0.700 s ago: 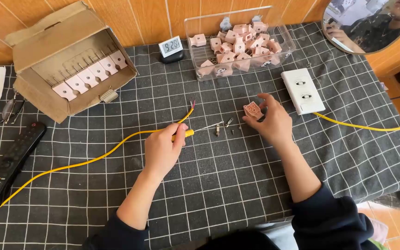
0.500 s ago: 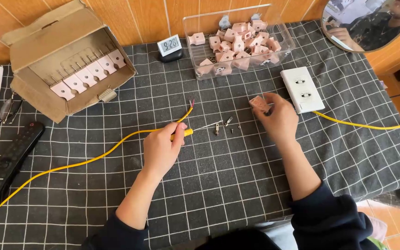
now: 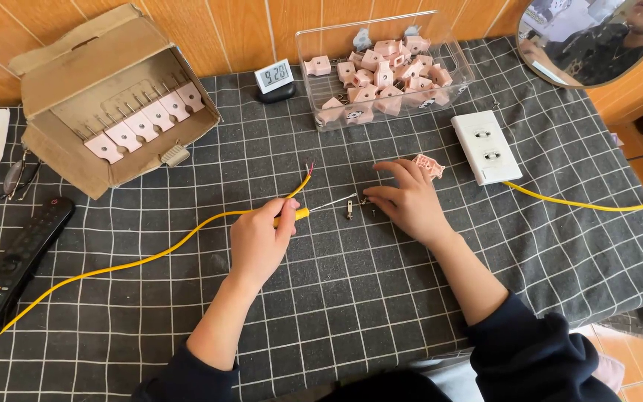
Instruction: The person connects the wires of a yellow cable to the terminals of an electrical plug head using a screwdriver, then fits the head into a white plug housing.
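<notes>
Screwdriver (image 3: 314, 209) clamped in left hand (image 3: 258, 242), yellow grip
Right hand (image 3: 407, 201) fingers apart on small screws (image 3: 351, 208) at 3 o'clock; light, slippery, pinch w/ fingertips

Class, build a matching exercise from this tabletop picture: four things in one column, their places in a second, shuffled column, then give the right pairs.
Things:
1. cardboard box
2. white socket plate
3. remote control
4. clear tub of pink parts

Places:
A. left edge of the cloth, near side
B. far left corner
C. right of the right hand
D. far middle, beside the small clock

Pairs: 1-B, 2-C, 3-A, 4-D
</notes>
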